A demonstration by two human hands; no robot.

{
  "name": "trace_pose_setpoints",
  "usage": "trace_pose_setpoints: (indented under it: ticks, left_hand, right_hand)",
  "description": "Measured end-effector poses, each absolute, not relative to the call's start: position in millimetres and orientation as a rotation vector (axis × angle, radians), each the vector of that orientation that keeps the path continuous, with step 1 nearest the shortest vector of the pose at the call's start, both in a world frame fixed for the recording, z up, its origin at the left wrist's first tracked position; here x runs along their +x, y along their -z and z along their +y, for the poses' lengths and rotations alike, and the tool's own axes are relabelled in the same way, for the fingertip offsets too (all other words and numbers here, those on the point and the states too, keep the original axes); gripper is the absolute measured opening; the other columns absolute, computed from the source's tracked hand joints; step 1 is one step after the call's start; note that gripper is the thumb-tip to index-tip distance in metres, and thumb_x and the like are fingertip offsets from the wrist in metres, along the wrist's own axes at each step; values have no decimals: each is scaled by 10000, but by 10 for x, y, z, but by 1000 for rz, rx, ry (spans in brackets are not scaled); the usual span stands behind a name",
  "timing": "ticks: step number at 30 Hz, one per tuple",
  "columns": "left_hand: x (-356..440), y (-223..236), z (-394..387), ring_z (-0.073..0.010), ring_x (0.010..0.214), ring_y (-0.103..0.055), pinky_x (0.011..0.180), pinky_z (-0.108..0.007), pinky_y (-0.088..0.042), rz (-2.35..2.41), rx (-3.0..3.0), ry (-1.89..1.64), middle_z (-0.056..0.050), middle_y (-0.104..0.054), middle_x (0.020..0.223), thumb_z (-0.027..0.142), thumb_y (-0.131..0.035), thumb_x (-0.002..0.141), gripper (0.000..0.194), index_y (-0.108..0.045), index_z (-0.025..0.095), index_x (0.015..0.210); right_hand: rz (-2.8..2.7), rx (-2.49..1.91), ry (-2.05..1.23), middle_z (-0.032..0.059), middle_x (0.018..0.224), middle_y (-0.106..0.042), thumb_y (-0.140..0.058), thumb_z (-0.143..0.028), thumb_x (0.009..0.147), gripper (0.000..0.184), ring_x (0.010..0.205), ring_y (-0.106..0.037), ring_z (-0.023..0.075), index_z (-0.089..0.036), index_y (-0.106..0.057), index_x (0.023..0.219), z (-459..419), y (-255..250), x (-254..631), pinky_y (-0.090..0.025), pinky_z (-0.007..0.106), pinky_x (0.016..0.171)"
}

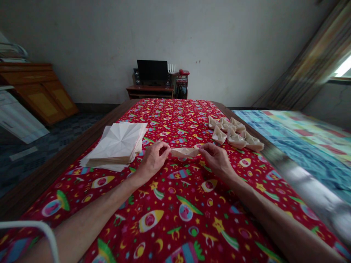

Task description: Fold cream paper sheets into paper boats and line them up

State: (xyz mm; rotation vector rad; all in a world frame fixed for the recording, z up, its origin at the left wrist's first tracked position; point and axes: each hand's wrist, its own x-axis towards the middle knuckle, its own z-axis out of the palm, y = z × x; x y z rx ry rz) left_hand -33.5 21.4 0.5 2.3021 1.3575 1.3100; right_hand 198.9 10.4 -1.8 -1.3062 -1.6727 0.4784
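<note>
A folded paper boat (185, 152) is stretched level between my two hands, just above the red patterned cloth. The fingertips of my left hand (157, 155) pinch its left point. My right hand (216, 156) pinches the opposite point with thumb and fingers. Left of my left hand lies a stack of creased white paper sheets (120, 137), its top sheet marked with star-like folds. Beyond my right hand, several finished paper boats (236, 138) stand close together in two rows.
The red cloth (178, 204) covers a long table with a dark wooden edge (276, 160). A bed (304, 142) adjoins on the right. At the far end stand a monitor (152, 70) and speakers. A white curved tube (41, 224) crosses the lower left corner.
</note>
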Motion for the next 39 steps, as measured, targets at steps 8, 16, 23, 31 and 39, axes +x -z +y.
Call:
trace_pose_setpoints:
  ticks: [8, 16, 23, 31, 39]
  left_hand:
    - [-377, 162, 270, -167, 735, -550, 691, -290, -445, 1458, 2410, -1100, -28, -568, 753, 167, -513, 787, 89, -537, 178, 702]
    - [-292, 174, 374, -181, 793, -559, 743, -302, -461, 1669, 2477, -988, -42, -564, 780, 168, -509, 771, 153, -569, 177, 631]
    - [-192, 62, 248, -247, 1147, -482, 956, -413, -411, 1537, 2682, -970, -82, -558, 1213, 126, -505, 823, 302, -588, 196, 1104]
    - [-75, 120, 76, -201, 1362, -302, 1124, -402, -260, 985, 2982, -602, -88, -450, 1404, 112, -387, 897, 433, -443, 138, 1326]
    - [-58, 106, -19, -198, 1367, -293, 1128, -430, -236, 1093, 2859, -471, -94, -377, 1448, 287, -347, 955, 437, -387, 163, 1372]
  right_hand:
    - [-1849, -1504, -327, 5, 607, -606, -459, -285, 778, 183, 567, -527, 132, -179, -593, 714, 92, 20, 2002, -364, 232, 558]
    - [-1928, -1598, -283, 5, 588, -597, -479, -237, 747, 155, 547, -517, 122, -177, -596, 665, 192, 22, 2003, -318, 217, 512]
    - [-2003, -1625, -200, 9, 584, -580, -474, -210, 741, 142, 536, -495, 116, -176, -591, 669, 177, -28, 1974, -292, 218, 509]
    - [-2008, -1599, -152, 14, 592, -587, -467, -199, 749, 138, 544, -507, 120, -172, -590, 692, 193, 19, 1968, -304, 224, 522]
    - [-2108, -1536, 181, 130, 959, -650, -475, -190, 834, 209, 865, -585, 233, -161, -647, 949, -12, -6, 1958, -456, 321, 725]
